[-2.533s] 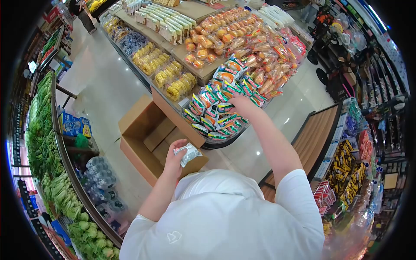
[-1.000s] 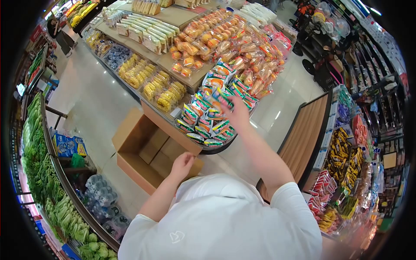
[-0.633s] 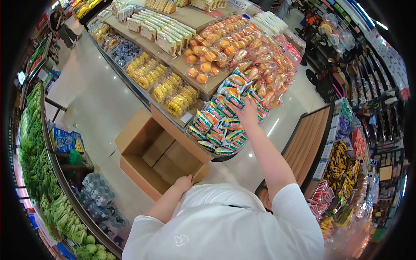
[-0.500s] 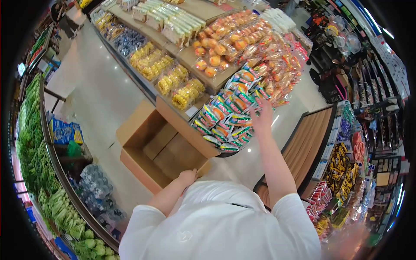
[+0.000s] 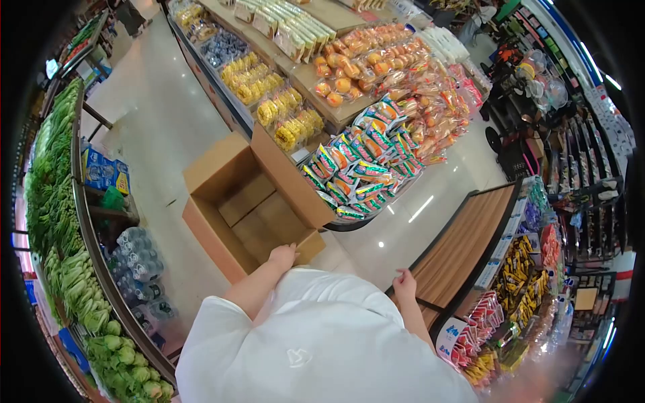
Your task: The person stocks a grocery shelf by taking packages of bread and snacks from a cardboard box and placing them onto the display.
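An open, empty cardboard box (image 5: 235, 201) stands on the floor against the display table. My left hand (image 5: 283, 255) hangs at the box's near edge, fingers loosely curled, holding nothing. My right hand (image 5: 404, 283) is down by my side near the corner of a wooden shelf (image 5: 463, 248), fingers loosely bent with nothing in them. A stack of green-and-orange snack packets (image 5: 356, 171) fills the rounded end of the display table, beyond both hands.
The long display table (image 5: 295, 87) carries bagged buns, yellow pastries and sandwiches. Leafy greens (image 5: 60, 221) line a curved rack on the left, with bottled water packs (image 5: 138, 262) beneath. Snack racks (image 5: 524, 262) stand at the right. Glossy floor runs between.
My right hand has left the snack packets and dropped to my side. My left hand no longer holds the small packet and has lowered to the box's edge. The view swung left.
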